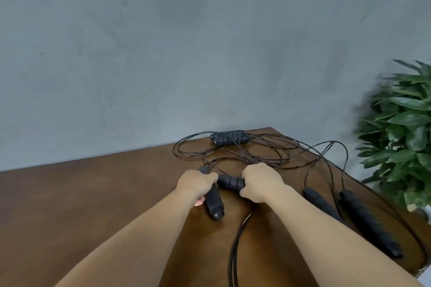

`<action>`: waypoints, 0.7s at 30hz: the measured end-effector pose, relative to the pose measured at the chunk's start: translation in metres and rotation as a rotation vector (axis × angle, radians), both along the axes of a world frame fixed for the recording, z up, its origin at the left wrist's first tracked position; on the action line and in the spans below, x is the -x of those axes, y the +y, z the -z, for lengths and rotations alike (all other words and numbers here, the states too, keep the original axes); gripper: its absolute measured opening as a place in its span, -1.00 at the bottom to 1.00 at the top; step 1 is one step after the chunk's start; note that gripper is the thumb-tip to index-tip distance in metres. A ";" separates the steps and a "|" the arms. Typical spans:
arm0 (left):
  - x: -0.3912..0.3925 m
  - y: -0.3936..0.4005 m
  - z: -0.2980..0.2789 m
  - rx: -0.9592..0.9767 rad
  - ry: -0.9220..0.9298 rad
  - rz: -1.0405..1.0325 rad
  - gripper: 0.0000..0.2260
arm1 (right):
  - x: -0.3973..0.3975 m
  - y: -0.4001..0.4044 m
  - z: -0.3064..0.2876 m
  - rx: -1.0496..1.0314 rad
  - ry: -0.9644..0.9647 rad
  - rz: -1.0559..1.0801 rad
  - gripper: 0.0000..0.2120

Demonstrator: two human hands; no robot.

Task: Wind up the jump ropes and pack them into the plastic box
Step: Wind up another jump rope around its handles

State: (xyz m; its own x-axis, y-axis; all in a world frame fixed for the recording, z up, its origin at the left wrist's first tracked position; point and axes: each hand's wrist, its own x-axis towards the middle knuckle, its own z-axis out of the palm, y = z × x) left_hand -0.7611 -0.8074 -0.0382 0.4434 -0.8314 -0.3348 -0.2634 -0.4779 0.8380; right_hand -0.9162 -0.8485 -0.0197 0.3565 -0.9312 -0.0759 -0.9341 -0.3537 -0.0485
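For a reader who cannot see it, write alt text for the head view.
Over a brown table, the left hand and right hand each grip a black jump-rope handle. Thin black cords tangle behind; more handles lie beyond and at right, near a plant.

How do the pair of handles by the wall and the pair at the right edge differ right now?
The far handles lie side by side and touching, crosswise along the table's back edge. The right handles lie apart, pointing toward the person. The far handles look shorter, perhaps only from distance. All are black, ribbed, untouched and attached to thin black cord; each hand grips a handle of a third rope.
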 end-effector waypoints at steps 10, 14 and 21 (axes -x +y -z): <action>-0.039 0.054 -0.027 0.190 0.281 -0.154 -0.82 | -0.065 0.045 -0.017 -0.680 -1.025 0.116 -0.67; -0.069 0.083 -0.028 0.306 0.064 -0.134 -0.72 | -0.102 0.073 -0.014 -0.775 -1.111 0.053 -0.69; -0.130 0.153 -0.035 0.351 -0.459 -0.112 -0.74 | -0.157 0.130 -0.026 -0.965 -1.286 -0.048 -0.74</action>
